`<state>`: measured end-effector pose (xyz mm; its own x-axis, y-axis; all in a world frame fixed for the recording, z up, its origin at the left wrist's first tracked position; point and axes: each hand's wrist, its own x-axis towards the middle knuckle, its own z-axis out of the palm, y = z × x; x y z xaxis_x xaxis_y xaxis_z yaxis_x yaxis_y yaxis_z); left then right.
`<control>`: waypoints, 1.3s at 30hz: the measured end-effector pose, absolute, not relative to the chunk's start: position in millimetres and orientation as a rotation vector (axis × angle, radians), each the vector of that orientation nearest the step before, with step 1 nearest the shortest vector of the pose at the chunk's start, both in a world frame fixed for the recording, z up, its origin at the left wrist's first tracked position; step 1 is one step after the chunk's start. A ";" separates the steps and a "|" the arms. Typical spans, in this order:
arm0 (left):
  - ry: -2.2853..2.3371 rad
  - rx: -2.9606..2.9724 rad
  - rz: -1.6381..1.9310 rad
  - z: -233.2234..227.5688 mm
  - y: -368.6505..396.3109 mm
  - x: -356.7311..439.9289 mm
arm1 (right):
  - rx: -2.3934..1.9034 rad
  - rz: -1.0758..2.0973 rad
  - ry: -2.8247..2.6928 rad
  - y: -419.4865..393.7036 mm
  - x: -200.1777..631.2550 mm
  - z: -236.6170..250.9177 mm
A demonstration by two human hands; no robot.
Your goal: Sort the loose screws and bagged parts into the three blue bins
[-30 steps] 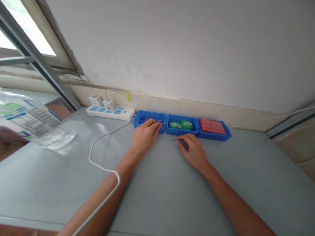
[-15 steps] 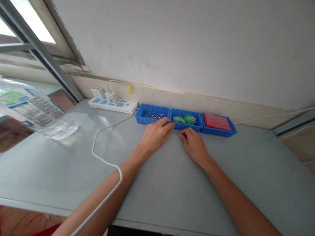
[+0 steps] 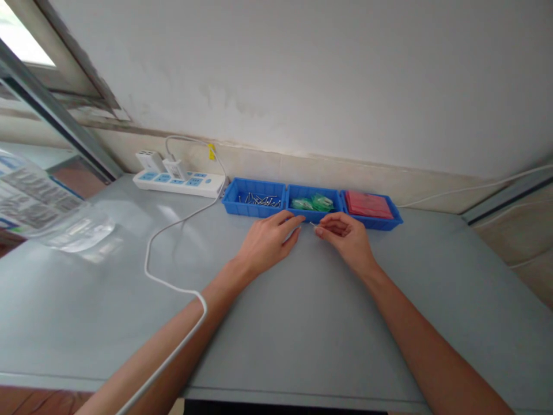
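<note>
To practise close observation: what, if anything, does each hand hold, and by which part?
The right hand pinches a thin metal pin by one end. The left hand appears to hold nothing.

- Premises: a small assembly or packing workstation, not a domestic room.
- Grey worktop (image 3: 276, 323) set against a scuffed, bare plaster wall (image 3: 302, 75).
- Just beyond the two hands, three blue parts trays (image 3: 254, 208) in a row: metal screws (image 3: 259, 199), green packets (image 3: 311, 203), red sheets (image 3: 368, 204).
- Left of the hands, a white power strip (image 3: 179, 183) with chargers plugged in, its cable (image 3: 173, 230) trailing across the surface.
- Far left, a metal-framed window (image 3: 47, 109).
</note>
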<state>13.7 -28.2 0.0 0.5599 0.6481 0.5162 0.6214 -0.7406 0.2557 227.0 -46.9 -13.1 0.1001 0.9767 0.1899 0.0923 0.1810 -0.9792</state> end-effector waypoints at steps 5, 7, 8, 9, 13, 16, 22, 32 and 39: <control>1.107 2.730 0.909 0.4 -28.8 15.1 | -1.185 0.905 -1.254 -46.3 227.1 -15.2; 1.102 2.735 0.896 0.5 -29.4 15.7 | -1.194 0.894 -1.269 -46.7 226.3 -15.4; 1.102 2.737 0.888 0.7 -29.9 16.0 | -1.198 0.890 -1.273 -46.9 226.0 -15.5; 1.102 2.738 0.882 0.9 -30.3 16.1 | -1.198 0.891 -1.275 -47.0 225.7 -15.5; 1.090 2.731 0.884 1.2 -31.4 16.5 | -1.182 0.917 -1.272 -46.9 224.3 -15.7; 1.074 2.741 0.874 -0.2 -30.2 16.4 | -1.170 0.916 -1.242 -47.3 221.1 -15.7; 1.026 2.808 0.829 -2.3 -29.1 16.3 | -1.159 0.910 -1.203 -50.6 212.4 -14.4; 1.585 2.628 1.084 6.6 -10.0 -5.2 | -1.226 0.967 -1.217 -50.1 214.2 -17.4; 1.750 2.568 0.980 2.9 0.3 -19.1 | -1.296 0.996 -1.319 -56.3 211.2 -12.5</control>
<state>-19.1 0.3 2.9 0.2448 0.8086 0.5351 0.8787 -0.4183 0.2301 211.2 -56.3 -12.5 0.0684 0.9925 0.1016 0.1742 0.0884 -0.9807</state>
